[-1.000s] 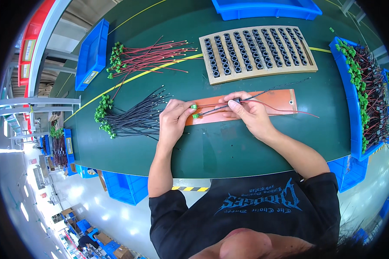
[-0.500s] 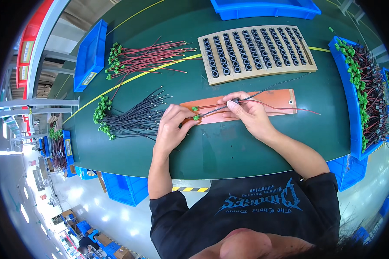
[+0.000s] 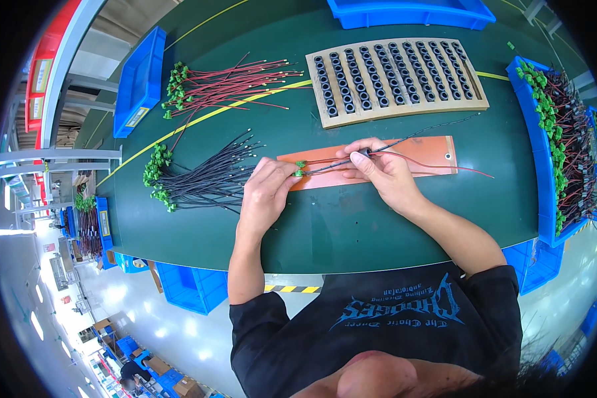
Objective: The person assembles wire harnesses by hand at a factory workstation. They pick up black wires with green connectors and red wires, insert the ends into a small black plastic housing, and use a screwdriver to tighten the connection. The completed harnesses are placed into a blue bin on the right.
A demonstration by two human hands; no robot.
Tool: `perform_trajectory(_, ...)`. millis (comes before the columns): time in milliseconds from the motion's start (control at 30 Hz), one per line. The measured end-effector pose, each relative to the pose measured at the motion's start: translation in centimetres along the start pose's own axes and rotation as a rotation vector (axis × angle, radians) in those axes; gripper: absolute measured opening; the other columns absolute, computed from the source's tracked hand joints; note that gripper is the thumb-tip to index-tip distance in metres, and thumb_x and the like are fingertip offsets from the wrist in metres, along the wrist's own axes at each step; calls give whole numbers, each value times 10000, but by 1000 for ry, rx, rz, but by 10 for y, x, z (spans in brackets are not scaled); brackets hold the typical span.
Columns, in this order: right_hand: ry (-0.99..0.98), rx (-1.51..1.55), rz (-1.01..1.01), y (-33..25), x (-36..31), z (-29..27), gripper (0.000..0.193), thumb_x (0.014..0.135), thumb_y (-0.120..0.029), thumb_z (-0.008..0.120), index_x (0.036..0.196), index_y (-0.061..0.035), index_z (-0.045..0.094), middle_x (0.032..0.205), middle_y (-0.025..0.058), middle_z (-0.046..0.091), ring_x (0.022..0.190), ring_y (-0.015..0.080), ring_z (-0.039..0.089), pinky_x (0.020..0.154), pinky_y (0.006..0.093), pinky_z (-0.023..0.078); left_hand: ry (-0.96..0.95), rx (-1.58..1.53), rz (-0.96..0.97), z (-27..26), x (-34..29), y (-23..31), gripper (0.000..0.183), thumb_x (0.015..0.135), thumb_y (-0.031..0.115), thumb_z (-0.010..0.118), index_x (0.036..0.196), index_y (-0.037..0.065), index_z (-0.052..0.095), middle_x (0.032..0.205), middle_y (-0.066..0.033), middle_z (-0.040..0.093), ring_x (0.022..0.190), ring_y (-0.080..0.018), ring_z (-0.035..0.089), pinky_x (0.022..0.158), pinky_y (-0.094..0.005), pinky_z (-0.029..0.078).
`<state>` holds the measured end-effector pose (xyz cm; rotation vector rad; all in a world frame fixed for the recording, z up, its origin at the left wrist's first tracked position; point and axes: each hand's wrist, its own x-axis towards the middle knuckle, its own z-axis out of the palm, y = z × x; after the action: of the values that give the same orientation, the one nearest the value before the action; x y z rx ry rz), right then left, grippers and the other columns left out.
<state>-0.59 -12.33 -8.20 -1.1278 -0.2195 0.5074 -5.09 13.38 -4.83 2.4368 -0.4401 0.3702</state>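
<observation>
The left hand (image 3: 264, 194) has its thumb and fingertips clamped on two green connectors (image 3: 300, 164), which sit against each other over the left part of an orange strip (image 3: 434, 154). The right hand (image 3: 390, 180) pinches a black sleeve (image 3: 364, 153) between thumb and fingers, above the middle of the strip. A red wire (image 3: 448, 168) and a black wire (image 3: 431, 129) run from the connectors to the sleeve and show again on its far side; there the red one bends down past the strip's right end, while the black one slants up over the surface (image 3: 378, 242).

Left of the left hand lies a black bundle (image 3: 209, 176), its green ends pointing away from the hand. Beyond it is a red bundle (image 3: 235, 86), also with green ends to the left, near a blue bin (image 3: 139, 86). Behind the strip stands a wooden tray (image 3: 404, 114) with rows of black rings (image 3: 383, 75). At the right edge, a blue box (image 3: 546, 199) holds many finished-looking wires (image 3: 577, 152) with green ends.
</observation>
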Motion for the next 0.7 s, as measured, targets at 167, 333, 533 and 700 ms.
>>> perform_trajectory(167,3,-67,-4,1,-1,2,224,1092,-187,565,1254,-34,591,1269,103,672,1159,163,658,972,318,551,-45,69,44,3,0,-1,163,807,-40,774,963,-20,729,1015,-126,705,872,-272,654,764,-365,538)
perform_trajectory(333,10,-204,-152,5,-1,2,218,1091,-175,567,1251,-29,591,1242,97,678,1120,136,651,989,297,498,-9,-129,-213,5,1,8,250,823,-23,782,1070,-27,745,1065,-116,702,882,-237,676,783,-338,558)
perform_trajectory(533,8,-225,-126,-7,3,0,265,1089,-204,564,1287,-29,584,1092,87,713,1046,130,664,940,288,506,-34,-117,-125,9,-7,-8,359,836,6,787,1188,-15,719,1079,-133,693,924,-274,703,783,-362,578)
perform_trajectory(700,81,-580,-53,-2,9,0,264,1063,-279,607,1208,-59,617,866,81,710,823,158,691,780,331,543,144,151,343,6,7,19,432,798,-12,731,1227,28,701,1088,-145,706,950,-254,688,755,-381,546)
